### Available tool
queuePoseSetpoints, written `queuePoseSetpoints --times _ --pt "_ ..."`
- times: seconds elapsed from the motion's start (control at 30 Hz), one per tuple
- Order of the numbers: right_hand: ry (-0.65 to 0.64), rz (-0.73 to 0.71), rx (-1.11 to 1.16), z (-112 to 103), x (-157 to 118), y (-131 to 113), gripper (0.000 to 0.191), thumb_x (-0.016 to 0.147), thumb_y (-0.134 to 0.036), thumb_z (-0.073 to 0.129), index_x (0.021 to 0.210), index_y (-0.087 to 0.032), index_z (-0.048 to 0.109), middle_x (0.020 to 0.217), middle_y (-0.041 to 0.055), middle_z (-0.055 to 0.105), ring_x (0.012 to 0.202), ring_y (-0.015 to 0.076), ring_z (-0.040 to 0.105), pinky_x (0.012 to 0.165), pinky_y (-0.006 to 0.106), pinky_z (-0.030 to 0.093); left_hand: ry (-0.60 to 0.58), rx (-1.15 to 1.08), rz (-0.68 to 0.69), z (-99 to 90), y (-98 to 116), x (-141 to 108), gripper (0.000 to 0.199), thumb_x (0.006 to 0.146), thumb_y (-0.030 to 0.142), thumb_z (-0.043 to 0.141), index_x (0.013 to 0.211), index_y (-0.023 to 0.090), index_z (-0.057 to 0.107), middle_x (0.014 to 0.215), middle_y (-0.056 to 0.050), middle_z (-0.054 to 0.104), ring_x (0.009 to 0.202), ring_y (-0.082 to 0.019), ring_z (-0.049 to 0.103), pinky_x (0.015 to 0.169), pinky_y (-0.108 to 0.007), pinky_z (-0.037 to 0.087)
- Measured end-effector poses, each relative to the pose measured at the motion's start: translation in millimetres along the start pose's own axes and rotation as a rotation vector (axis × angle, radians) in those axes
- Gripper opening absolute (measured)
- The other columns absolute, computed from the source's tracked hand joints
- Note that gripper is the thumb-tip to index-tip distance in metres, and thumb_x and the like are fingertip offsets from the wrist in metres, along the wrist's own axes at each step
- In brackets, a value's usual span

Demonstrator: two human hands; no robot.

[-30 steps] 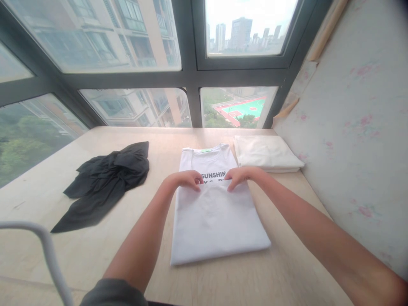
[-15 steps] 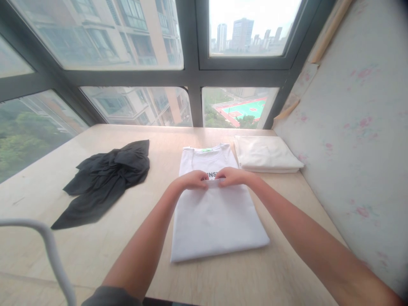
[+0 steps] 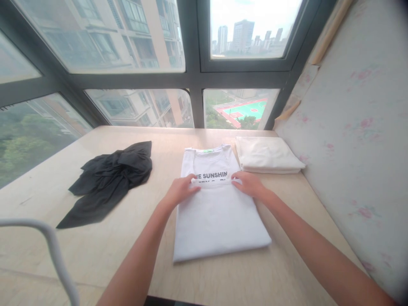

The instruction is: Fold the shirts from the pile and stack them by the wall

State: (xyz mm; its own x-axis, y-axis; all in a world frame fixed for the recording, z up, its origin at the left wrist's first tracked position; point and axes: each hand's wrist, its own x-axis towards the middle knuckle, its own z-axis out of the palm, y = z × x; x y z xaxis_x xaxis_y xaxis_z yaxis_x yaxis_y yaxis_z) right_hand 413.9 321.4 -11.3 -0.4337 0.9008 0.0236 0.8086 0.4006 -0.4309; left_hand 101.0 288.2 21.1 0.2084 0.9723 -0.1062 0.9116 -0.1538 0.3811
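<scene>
White T-shirt: the white T-shirt (image 3: pixel 221 221) is laid folded in the middle of the wooden surface (image 3: pixel 165 153), its neckline toward the window frame (image 3: pixel 194 80).
Under the flap: the lower part of the dark print (image 3: pixel 212 175) is covered by the folded-up cloth; "SUNSHIN" is left showing above the edge.
Inside the neckline: a small green patch (image 3: pixel 208 150) is seen.
Left hand: thumb and index finger of the left hand (image 3: pixel 181 189) are set narrowly apart at the left of the flap's edge; whether cloth is pinched cannot be told.
Right hand: the right hand (image 3: pixel 250 183) is placed likewise at the right; its grip cannot be told.
Beside: a folded off-white cloth (image 3: pixel 269 155) is set at the far right, a crumpled black cloth (image 3: pixel 117 174) well apart at left.
</scene>
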Motion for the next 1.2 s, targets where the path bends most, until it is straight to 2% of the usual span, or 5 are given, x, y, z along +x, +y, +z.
queuePoseSetpoints --times 0.13,0.37,0.57,0.83,1.2 --pt "0.083 -0.041 0.056 6.6 -5.1 6.3 0.022 0.094 -0.027 0.05 0.106 -0.021 0.067 0.108 0.0059 0.07 0.099 0.0208 0.064 0.088 0.032 0.045 0.042 0.01 0.004 -1.1 1.0 4.2 0.042 0.083 0.052 0.06 0.119 0.03 0.06 0.094 -0.002 0.068 0.085 -0.021 0.062 0.072 -0.029 0.04" --pt "0.125 0.012 0.164 10.5 -3.5 9.3 0.017 0.089 -0.025 0.056 0.099 -0.022 0.069 0.105 0.0042 0.071 0.098 0.0202 0.065 0.091 0.032 0.045 -0.007 0.014 -0.039 1.1 0.4 12.5 0.034 0.086 0.053 0.053 0.081 0.022 0.066 0.08 -0.005 0.068 0.076 -0.021 0.06 0.065 -0.029 0.036" --pt "0.14 0.031 0.171 13.9 -3.8 7.4 0.019 0.087 -0.026 0.054 0.099 -0.023 0.069 0.104 0.0044 0.071 0.097 0.0207 0.064 0.089 0.033 0.045 -0.041 -0.043 0.044 -0.1 7.0 21.9 0.022 0.086 0.035 0.051 0.091 0.025 0.069 0.089 -0.003 0.071 0.082 -0.02 0.062 0.068 -0.028 0.04" --pt "0.207 0.014 0.249 18.5 -8.8 9.6 0.02 0.087 -0.029 0.053 0.098 -0.023 0.069 0.103 0.0043 0.07 0.097 0.0206 0.065 0.089 0.033 0.046 0.039 -0.036 -0.002 -0.9 2.7 9.2 0.036 0.088 0.049 0.051 0.115 0.028 0.062 0.09 -0.002 0.07 0.083 -0.021 0.063 0.069 -0.029 0.041" --pt "0.384 -0.014 0.262 22.4 -11.5 18.0 0.026 0.083 -0.02 0.051 0.103 -0.022 0.068 0.109 0.0083 0.067 0.105 0.0234 0.061 0.098 0.04 0.047 0.222 0.032 -0.035 9.7 -12.3 -1.0 0.027 0.09 0.035 0.05 0.11 0.024 0.064 0.09 -0.004 0.066 0.086 -0.02 0.062 0.082 -0.031 0.046"
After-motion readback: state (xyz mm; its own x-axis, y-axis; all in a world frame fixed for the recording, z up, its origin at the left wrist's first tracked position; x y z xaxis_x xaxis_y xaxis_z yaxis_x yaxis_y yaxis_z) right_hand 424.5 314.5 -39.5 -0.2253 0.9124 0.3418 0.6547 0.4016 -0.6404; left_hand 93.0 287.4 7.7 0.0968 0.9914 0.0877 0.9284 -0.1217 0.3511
